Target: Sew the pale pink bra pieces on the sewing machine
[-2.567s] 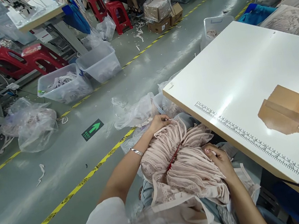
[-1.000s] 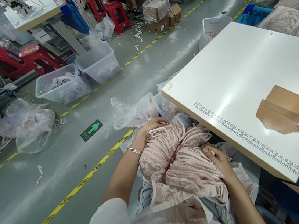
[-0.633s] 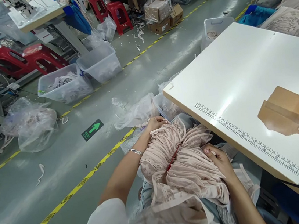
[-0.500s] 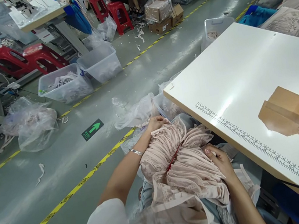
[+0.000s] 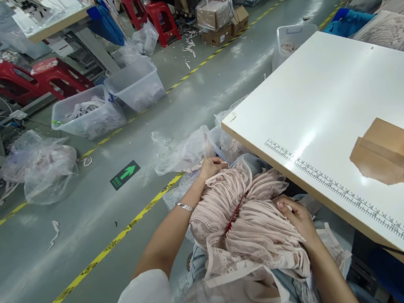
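Note:
A thick bundle of pale pink lace-trimmed fabric pieces (image 5: 261, 228) rests across my lap. A red tie (image 5: 235, 213) cinches it round the middle, and the folds fan out on both sides. At the bundle's far left end is my left hand (image 5: 213, 166), fingers closed on the edge of the fabric. My right hand (image 5: 297, 216) grips the right side, thumb on top and the other fingers partly hidden behind the folds. One loose strap hangs in a loop at the near side of the bundle.
To the right stands a white table (image 5: 315, 100) with a printed ruler along its edge and brown tape (image 5: 384, 151) on top. A clear plastic bin (image 5: 219, 141) sits by its corner. Across the taped aisle are more bins (image 5: 136, 85), red stools (image 5: 163, 24) and a seated person.

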Motion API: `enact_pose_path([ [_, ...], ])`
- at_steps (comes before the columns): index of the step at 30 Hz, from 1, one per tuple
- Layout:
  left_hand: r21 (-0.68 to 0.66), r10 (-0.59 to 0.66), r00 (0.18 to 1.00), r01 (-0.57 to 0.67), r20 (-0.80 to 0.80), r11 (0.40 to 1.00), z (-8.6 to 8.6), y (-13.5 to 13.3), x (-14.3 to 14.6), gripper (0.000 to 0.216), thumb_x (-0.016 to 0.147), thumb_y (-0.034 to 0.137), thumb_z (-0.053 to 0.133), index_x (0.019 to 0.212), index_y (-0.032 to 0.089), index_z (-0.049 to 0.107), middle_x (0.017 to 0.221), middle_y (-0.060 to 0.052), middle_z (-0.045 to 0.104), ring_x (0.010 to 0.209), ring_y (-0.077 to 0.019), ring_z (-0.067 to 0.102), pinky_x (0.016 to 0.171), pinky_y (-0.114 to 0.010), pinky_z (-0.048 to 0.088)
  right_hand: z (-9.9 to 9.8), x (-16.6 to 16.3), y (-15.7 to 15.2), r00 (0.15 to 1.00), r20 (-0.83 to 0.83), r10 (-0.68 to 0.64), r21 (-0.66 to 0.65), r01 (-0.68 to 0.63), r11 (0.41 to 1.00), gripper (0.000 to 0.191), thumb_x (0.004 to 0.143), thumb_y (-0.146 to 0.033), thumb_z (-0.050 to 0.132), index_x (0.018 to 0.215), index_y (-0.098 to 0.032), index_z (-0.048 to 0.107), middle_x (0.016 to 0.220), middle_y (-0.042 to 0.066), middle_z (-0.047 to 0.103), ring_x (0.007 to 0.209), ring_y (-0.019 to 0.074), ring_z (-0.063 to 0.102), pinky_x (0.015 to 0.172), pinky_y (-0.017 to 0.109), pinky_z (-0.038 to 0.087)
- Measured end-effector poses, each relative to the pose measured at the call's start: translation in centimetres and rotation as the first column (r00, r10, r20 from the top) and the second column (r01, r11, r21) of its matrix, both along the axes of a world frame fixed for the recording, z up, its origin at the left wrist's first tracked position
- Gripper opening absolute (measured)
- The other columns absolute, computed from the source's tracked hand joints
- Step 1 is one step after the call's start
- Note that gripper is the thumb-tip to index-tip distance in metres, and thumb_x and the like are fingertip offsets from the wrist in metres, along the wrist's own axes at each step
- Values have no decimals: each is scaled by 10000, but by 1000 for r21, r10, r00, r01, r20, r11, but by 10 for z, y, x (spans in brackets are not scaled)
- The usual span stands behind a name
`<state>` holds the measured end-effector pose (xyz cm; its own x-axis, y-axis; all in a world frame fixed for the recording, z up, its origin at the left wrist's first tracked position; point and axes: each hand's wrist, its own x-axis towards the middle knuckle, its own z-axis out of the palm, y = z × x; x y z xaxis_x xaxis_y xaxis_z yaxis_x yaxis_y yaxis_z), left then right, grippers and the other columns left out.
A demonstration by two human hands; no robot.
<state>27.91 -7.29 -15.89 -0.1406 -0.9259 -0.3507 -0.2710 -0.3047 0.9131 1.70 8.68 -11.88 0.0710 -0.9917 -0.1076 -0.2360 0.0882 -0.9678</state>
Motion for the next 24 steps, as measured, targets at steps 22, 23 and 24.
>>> enact_pose_path([
  [22,-99,-147,989,143,-31,985,-4,-16,-27,225,657,269,728,606,165,536,536,56,503,522,-95,456,544,-221,364,-3,-2,0,1000,-17,-23,-4,23,1000,432,870,-570,544,640,-205,543,661,10,500,652,166,461,609,281,374],
  [23,-96,-127,991,123,-39,988,-4,-15,-26,244,657,282,734,598,164,529,529,58,495,514,-89,445,534,-218,354,-3,-2,0,1000,-15,-22,-6,22,1000,434,871,-571,543,640,-204,546,662,9,503,649,165,462,607,280,374],
  [24,-92,-109,993,104,-45,990,-5,-14,-25,264,656,296,741,589,164,524,521,59,488,508,-86,435,526,-216,346,-3,-1,-1,1000,-13,-20,-9,20,1000,435,872,-571,541,640,-203,549,662,9,504,646,164,462,606,280,374],
])
